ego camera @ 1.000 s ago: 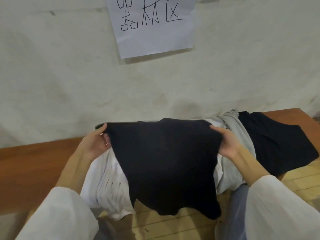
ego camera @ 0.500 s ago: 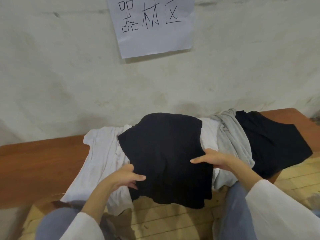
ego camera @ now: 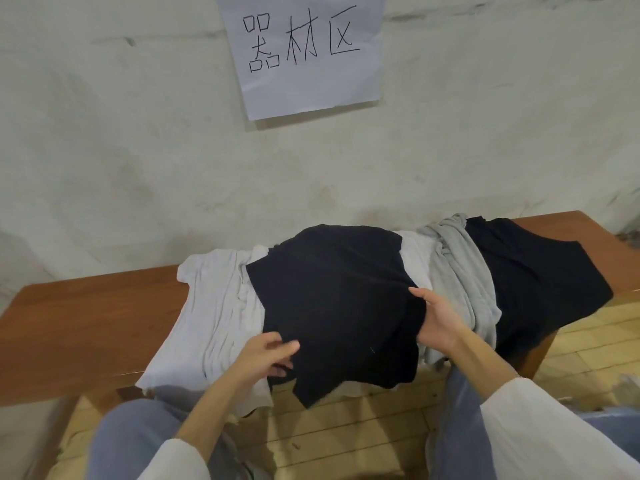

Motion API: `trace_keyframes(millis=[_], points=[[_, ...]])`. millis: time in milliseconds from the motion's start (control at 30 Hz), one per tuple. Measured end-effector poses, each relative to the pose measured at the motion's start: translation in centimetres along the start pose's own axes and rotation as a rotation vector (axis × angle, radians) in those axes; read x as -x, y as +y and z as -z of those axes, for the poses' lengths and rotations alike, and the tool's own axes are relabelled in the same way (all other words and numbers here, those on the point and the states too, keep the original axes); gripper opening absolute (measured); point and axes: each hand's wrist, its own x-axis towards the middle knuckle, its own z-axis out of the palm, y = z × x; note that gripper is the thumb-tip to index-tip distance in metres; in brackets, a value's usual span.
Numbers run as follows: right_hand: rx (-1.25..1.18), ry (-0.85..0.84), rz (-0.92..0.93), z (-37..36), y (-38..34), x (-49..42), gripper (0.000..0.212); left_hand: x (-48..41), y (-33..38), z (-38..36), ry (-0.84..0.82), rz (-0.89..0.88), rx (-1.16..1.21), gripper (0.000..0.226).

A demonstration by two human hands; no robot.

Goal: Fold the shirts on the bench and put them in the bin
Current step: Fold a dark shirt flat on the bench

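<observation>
Lying between left hand (ego camera: pixel 266 355) and right hand (ego camera: pixel 438 323) grips, black shirt (ego camera: pixel 332 299).

Single head view, wide-angle, looking forward-down, close over bench (ego camera: pixel 69 334), facing wall (ego camera: pixel 138 150).

Brown wooden bench (ego camera: pixel 86 323): long axis runs 9 to 3 o'clock, far edge at 12 o'clock against wall (ego camera: pixel 138 168). Bare wood at 9 o'clock end, small bare corner at 3 o'clock end.

Shirts directly on top, touching and overlapping:
- white shirt (ego camera: pixel 214 313), nearest 9 o'clock
- grey shirt (ego camera: pixel 460 271), bunched, toward 3 o'clock
- end black shirt (ego camera: pixel 540 282), spread at 3 o'clock end

Middle black shirt (ego camera: pixel 332 292) lies on white shirt, not on wood. All four hang over near edge at 6 o'clock.
</observation>
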Motion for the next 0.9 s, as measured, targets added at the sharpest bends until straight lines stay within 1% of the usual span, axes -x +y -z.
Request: trace_keyframes(millis=[33,67,100,133,167,200,233,267,300,333,367,400,433,467,500,533,567,600,633,667,700,733,767,800,833,867,900], points=[[0.035,-0.002,0.009,0.2,-0.2,0.2,0.043,-0.2,-0.4,-0.3,0.004,-0.04,-0.148,0.019],[0.081,-0.011,0.017,0.4,-0.5,0.5,0.044,-0.4,-0.7,-0.6,0.017,-0.059,-0.198,0.016],[0.141,-0.005,0.02,0.6,-0.9,0.6,0.044,-0.6,-0.8,-0.8,0.023,-0.065,-0.178,0.019],[0.244,0.021,0.034,0.9,-1.1,0.8,0.043,-0.5,-0.6,-1.0,0.042,-0.052,-0.063,0.023],[0.403,0.072,0.073,1.3,-1.3,1.0,0.042,-0.4,-0.4,-1.3,0.086,-0.036,0.086,0.026],[0.612,0.157,0.129,1.8,-1.7,1.2,0.044,-0.4,-0.3,-1.3,0.173,-0.022,0.216,0.026],[0.825,0.241,0.179,2.5,-2.0,1.4,0.051,-0.2,0.0,-1.3,0.292,-0.028,0.272,0.026],[0.994,0.281,0.201,3.4,-2.3,1.5,0.062,-0.2,0.0,-0.8,0.412,-0.039,0.265,0.026],[1.116,0.288,0.181,4.2,-2.7,1.5,0.073,-0.1,0.0,-0.2,0.51,-0.062,0.244,0.028],[1.222,0.284,0.134,5.1,-2.9,1.7,0.079,-0.1,0.0,0.5,0.587,-0.073,0.241,0.032],[1.326,0.278,0.092,5.8,-3.1,1.7,0.077,-0.1,0.1,1.3,0.644,-0.073,0.236,0.035],[1.406,0.275,0.056,6.4,-3.3,1.8,0.067,-0.2,0.0,2.0,0.671,-0.059,0.243,0.036],[1.434,0.279,0.04,6.7,-3.4,1.9,0.05,-0.3,0.0,2.5,0.646,-0.025,0.263,0.039],[1.417,0.298,0.064,6.7,-3.5,2.0,0.035,-0.2,0.0,2.9,0.566,0.023,0.299,0.043],[1.387,0.331,0.115,6.6,-3.5,2.1,0.031,0.1,0.1,3.1,0.441,0.068,0.33,0.047],[1.344,0.373,0.17,6.5,-3.3,2.2,0.034,0.3,-0.3,3.3,0.313,0.122,0.296,0.05],[1.293,0.409,0.213,6.4,-3.2,2.2,0.039,0.7,-0.7,3.4,0.174,0.173,0.193,0.057],[1.249,0.424,0.231,6.4,-3.0,2.1,0.044,0.9,-1.2,3.7,0.023,0.21,0.039,0.065],[1.224,0.398,0.217,6.3,-2.7,2.1,0.048,1.1,-1.8,3.7,-0.109,0.232,-0.107,0.067],[1.219,0.343,0.166,6.2,-2.3,2.3,0.05,1.2,-2.2,3.6,-0.2,0.25,-0.238,0.065],[1.221,0.266,0.095,6.2,-2.0,2.5,0.051,1.3,-2.6,3.5,-0.251,0.271,-0.346,0.061],[1.239,0.194,-0.017,6.3,-1.9,2.8,0.053,1.4,-3.2,3.4,-0.283,0.292,-0.443,0.056],[1.276,0.127,-0.131,6.3,-1.8,3.1,0.065,1.3,-3.6,3.2,-0.291,0.316,-0.529,0.052],[1.336,0.089,-0.251,6.4,-1.7,3.4,0.087,1.4,-3.9,3.1,-0.296,0.337,-0.565,0.051],[1.402,0.071,-0.359,6.9,-1.6,3.3,0.104,1.5,-4.1,3.0,-0.299,0.361,-0.542,0.053],[1.448,0.072,-0.44,7.2,-1.5,3.3,0.109,1.5,-4.4,2.9,-0.275,0.386,-0.464,0.054],[1.437,0.085,-0.465,7.6,-1.5,3.2,0.106,1.7,-4.5,2.7,-0.242,0.407,-0.379,0.051]])
